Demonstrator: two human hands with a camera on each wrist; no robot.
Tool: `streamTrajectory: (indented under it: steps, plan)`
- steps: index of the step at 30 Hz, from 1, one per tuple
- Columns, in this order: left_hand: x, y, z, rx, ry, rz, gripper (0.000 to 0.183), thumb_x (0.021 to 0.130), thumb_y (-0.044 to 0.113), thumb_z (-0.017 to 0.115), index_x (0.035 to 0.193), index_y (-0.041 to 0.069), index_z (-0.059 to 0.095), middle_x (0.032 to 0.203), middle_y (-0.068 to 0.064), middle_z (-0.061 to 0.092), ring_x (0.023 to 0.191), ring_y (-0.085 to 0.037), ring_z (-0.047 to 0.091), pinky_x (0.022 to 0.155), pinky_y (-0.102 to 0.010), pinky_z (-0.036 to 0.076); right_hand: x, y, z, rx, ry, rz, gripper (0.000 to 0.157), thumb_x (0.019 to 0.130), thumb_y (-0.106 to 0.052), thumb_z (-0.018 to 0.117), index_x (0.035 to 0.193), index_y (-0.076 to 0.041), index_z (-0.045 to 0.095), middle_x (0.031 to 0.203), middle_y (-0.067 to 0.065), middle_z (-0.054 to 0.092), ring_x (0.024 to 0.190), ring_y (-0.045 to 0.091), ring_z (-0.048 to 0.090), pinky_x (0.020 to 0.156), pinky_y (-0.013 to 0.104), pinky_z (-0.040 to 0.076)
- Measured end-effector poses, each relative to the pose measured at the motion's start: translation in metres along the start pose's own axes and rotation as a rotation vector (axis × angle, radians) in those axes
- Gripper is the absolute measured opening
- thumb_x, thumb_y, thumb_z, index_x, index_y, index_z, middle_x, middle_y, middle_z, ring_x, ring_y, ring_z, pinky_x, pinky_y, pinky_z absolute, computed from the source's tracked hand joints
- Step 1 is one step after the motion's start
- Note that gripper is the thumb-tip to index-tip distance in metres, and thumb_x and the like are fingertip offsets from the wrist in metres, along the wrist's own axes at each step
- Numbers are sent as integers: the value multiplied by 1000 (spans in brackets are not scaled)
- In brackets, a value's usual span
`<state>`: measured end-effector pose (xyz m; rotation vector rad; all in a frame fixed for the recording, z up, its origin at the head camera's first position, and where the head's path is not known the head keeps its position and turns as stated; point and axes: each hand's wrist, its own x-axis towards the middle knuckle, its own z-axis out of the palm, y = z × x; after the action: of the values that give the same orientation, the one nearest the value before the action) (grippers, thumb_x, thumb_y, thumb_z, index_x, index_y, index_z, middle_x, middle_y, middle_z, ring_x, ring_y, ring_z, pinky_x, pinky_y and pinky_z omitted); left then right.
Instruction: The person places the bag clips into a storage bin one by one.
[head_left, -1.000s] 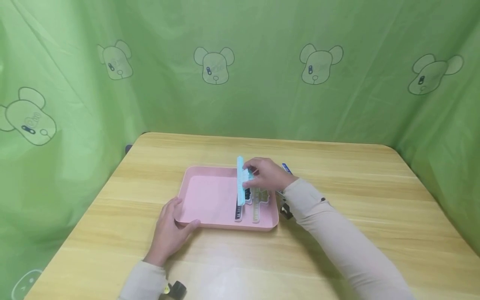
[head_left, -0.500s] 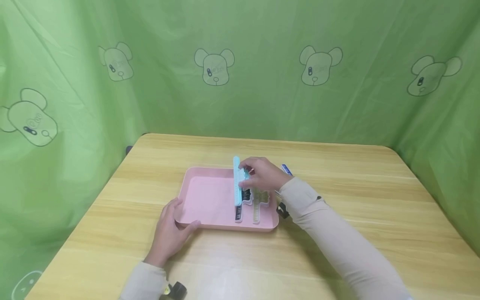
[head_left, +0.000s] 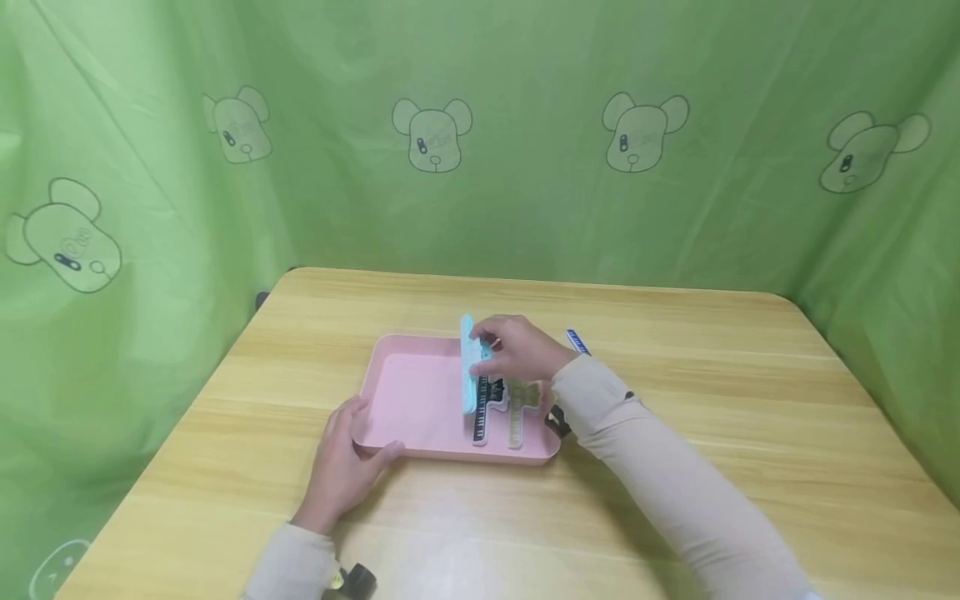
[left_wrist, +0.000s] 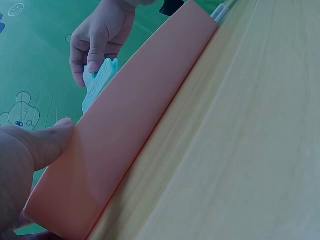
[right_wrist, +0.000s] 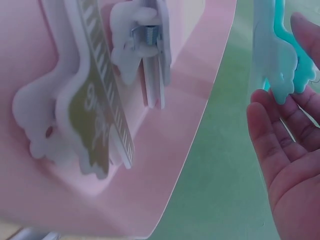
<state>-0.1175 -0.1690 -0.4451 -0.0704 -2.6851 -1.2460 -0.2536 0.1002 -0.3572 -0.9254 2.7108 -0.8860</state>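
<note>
My right hand (head_left: 521, 348) pinches a turquoise keyboard-print clip (head_left: 467, 367) by its handle, above the middle of the pink tray (head_left: 420, 400). The clip's long bar runs front to back; its paired handles show between thumb and fingers in the right wrist view (right_wrist: 280, 65). Under and right of it, a black keyboard-print clip (head_left: 481, 421) lies in the tray, with an olive-gold one (head_left: 515, 421) beside it. My left hand (head_left: 341, 467) holds the tray's front left corner, thumb against the front wall (left_wrist: 115, 115) and fingers along the left side.
A blue keyboard-print clip (head_left: 576, 340) lies on the wooden table (head_left: 712, 358) just right of the tray, partly hidden by the right forearm. Green curtain (head_left: 525, 225) with bear-like heads hangs behind and at both sides. A black wrist device (head_left: 357, 581) sits at the left cuff.
The right hand has shifted slightly left with the turquoise clip, so more of the black clip shows. The left hand keeps its place on the tray corner.
</note>
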Motion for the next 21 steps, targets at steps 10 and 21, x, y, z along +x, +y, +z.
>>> streamTrajectory:
  steps: [10, 21]
  plan:
    - [-1, 1, 0, 10, -9, -6, 84, 81, 39, 78, 141, -2, 36, 149, -26, 31, 133, -47, 34, 109, -59, 29, 5, 0, 10, 7, -4, -7, 55, 79, -26, 81, 123, 1, 60, 111, 8, 64, 99, 19, 60, 90, 29, 53]
    - [0, -1, 1, 3, 8, 4, 84, 80, 36, 79, 141, -2, 36, 149, -27, 31, 133, -47, 35, 109, -59, 30, 10, 0, 22, -31, -11, -4, 52, 79, -27, 81, 120, -1, 63, 105, 5, 65, 92, 15, 61, 82, 25, 54]
